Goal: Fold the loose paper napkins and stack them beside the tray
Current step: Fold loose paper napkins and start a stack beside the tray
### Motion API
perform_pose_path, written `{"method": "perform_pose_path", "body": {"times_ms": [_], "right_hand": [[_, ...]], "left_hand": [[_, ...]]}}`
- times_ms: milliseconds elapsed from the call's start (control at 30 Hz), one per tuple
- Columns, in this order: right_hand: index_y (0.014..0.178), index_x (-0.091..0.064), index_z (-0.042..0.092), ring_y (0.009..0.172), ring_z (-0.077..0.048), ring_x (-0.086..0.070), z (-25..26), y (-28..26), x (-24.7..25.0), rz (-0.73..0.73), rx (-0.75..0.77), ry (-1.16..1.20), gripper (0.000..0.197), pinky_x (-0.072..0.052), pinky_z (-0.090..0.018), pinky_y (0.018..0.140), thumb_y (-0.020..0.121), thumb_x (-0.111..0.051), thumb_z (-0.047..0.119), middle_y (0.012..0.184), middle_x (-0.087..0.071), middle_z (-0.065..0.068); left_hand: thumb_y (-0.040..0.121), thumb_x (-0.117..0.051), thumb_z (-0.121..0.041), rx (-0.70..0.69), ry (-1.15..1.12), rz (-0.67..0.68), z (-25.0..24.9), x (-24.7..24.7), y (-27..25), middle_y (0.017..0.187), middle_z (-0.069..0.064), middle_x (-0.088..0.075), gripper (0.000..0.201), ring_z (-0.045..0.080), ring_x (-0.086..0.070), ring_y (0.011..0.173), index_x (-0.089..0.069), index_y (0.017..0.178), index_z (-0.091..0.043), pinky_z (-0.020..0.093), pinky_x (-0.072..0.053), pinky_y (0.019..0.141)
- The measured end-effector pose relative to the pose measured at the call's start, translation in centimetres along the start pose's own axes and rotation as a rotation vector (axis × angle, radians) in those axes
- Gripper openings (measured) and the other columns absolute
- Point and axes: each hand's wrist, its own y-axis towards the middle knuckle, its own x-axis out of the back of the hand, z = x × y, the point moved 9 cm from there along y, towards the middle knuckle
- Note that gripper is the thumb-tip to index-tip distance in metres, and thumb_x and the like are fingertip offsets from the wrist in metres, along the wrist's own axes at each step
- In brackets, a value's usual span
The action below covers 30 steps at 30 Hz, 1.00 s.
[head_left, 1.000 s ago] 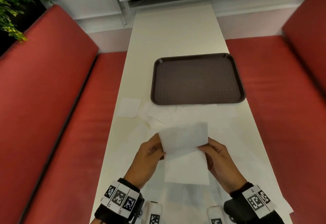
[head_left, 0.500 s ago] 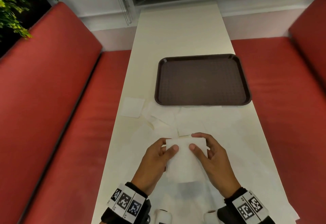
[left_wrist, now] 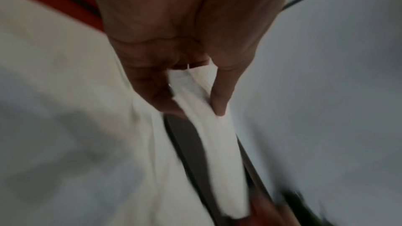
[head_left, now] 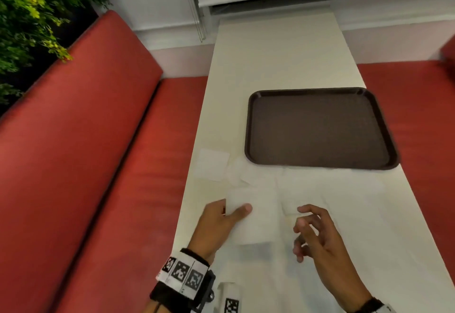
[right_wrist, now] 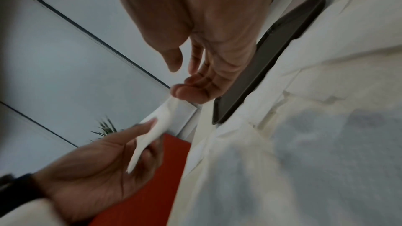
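My left hand [head_left: 232, 210] pinches a folded white napkin [head_left: 256, 216] by its left edge, thumb on top, just above the table. The left wrist view shows the folded napkin [left_wrist: 217, 143] held between thumb and fingers [left_wrist: 156, 95]. To its right my right hand [head_left: 305, 226] hovers with fingers loosely spread and holds nothing; in the right wrist view my right hand [right_wrist: 180, 75] is likewise bare. A dark brown tray [head_left: 320, 128] lies further up the table. One folded napkin [head_left: 213, 163] lies by the tray's near left corner. Loose napkins [head_left: 327, 189] lie spread in front of the tray.
The narrow white table [head_left: 275, 49] runs away from me between two red benches [head_left: 86, 165]. Its left edge is close to my left hand. A green plant [head_left: 29, 17] stands behind the left bench. A wall and window frame close off the far end.
Half a second ago both hands pressed the folded napkin on the table. My right hand has let go and drawn off right, while my left hand carries the napkin leftward.
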Motion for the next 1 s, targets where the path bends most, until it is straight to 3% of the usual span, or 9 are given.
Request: {"method": "perform_pose_path", "body": {"times_ms": [67,133,267,333,400,533,667,833,1000], "right_hand": [[0.110,-0.057,0.034,0.057,-0.023,-0.062,-0.7,0.6,0.5,-0.058,-0.014,-0.074,0.021,-0.052,-0.034,0.056,0.089,-0.056,0.032,0.090,-0.058,0.001],[0.109,-0.057,0.032,0.056,-0.021,-0.061,-1.4,0.9,0.9,-0.109,-0.027,-0.160,0.019,-0.049,-0.036,0.057,0.090,-0.059,0.029,0.084,-0.057,0.010],[0.103,-0.057,0.027,0.049,-0.019,-0.059,-2.8,1.4,1.3,-0.187,-0.060,-0.312,0.022,-0.045,-0.030,0.054,0.089,-0.067,0.013,0.076,-0.055,0.013],[0.102,-0.057,0.028,0.047,-0.020,-0.060,-3.5,1.7,1.5,-0.196,-0.084,-0.378,0.025,-0.044,-0.024,0.049,0.087,-0.069,0.013,0.075,-0.055,0.012],[0.100,-0.057,0.030,0.046,-0.018,-0.059,-4.0,1.9,1.8,-0.198,-0.114,-0.428,0.025,-0.045,-0.025,0.049,0.086,-0.071,0.015,0.074,-0.055,0.012],[0.091,-0.055,0.050,0.049,-0.020,-0.057,-3.6,2.4,1.8,-0.176,-0.093,-0.529,0.035,-0.045,-0.027,0.050,0.082,-0.074,0.022,0.082,-0.056,0.012],[0.091,-0.053,0.053,0.051,-0.020,-0.057,-3.6,2.7,1.5,-0.165,-0.096,-0.582,0.039,-0.047,-0.029,0.050,0.081,-0.075,0.023,0.084,-0.056,0.013],[0.088,-0.055,0.049,0.049,-0.018,-0.056,-4.0,2.6,1.0,-0.144,-0.117,-0.580,0.037,-0.045,-0.028,0.048,0.079,-0.078,0.021,0.081,-0.055,0.010],[0.089,-0.054,0.051,0.049,-0.020,-0.056,-3.9,2.4,1.1,-0.136,-0.115,-0.603,0.041,-0.040,-0.023,0.047,0.081,-0.076,0.017,0.083,-0.054,0.013]], "left_hand": [[0.085,-0.076,-0.028,-0.024,0.055,-0.115,-1.0,4.8,4.1,0.098,0.002,-0.078,0.023,0.022,-0.074,0.095,-0.076,0.099,-0.010,0.044,-0.058,0.089],[0.087,-0.075,-0.025,-0.047,0.100,-0.157,-2.0,8.3,8.0,0.103,0.008,-0.077,0.027,0.026,-0.073,0.096,-0.074,0.104,-0.004,0.044,-0.059,0.088],[0.090,-0.072,-0.025,-0.026,0.207,-0.099,-2.3,10.9,14.7,0.104,0.010,-0.076,0.028,0.028,-0.072,0.098,-0.073,0.105,-0.001,0.045,-0.057,0.090],[0.090,-0.072,-0.028,-0.021,0.268,-0.066,-1.9,10.9,17.0,0.099,0.008,-0.076,0.022,0.031,-0.072,0.098,-0.073,0.095,-0.006,0.047,-0.057,0.090],[0.091,-0.071,-0.031,-0.018,0.384,-0.048,-1.3,10.6,18.6,0.100,0.009,-0.075,0.024,0.032,-0.071,0.097,-0.072,0.094,-0.007,0.045,-0.055,0.088],[0.093,-0.067,-0.035,-0.046,0.684,-0.154,-0.7,10.5,19.9,0.113,0.011,-0.072,0.035,0.031,-0.064,0.106,-0.070,0.112,-0.006,0.034,-0.050,0.083],[0.089,-0.070,-0.038,-0.110,0.857,-0.262,-0.6,10.7,19.8,0.125,0.008,-0.059,0.048,0.031,-0.055,0.117,-0.054,0.125,-0.010,0.043,-0.049,0.091],[0.087,-0.074,-0.033,-0.119,0.856,-0.341,-0.1,11.8,19.1,0.132,0.003,-0.054,0.059,0.029,-0.048,0.120,-0.045,0.137,-0.019,0.045,-0.047,0.094],[0.089,-0.071,-0.029,-0.149,0.786,-0.369,0.2,12.8,18.9,0.122,-0.002,-0.059,0.058,0.029,-0.049,0.113,-0.044,0.141,-0.024,0.049,-0.049,0.088]]}}
